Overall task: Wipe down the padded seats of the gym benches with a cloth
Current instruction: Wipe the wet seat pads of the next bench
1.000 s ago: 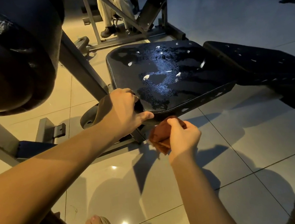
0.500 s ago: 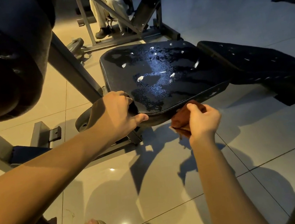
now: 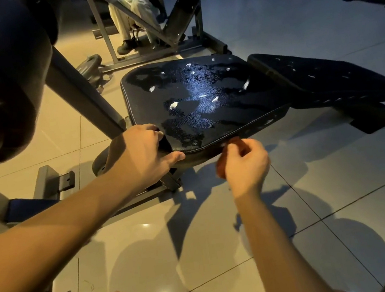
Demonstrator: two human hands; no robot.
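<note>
Right hand with cloth farther right along seat

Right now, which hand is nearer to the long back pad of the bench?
Right. The right hand holds the cloth just below the seat, toward the back pad; the left hand grips the seat corner on the other side.

Cloth mostly hidden behind R hand, blurred; seated person cut off top.
</note>
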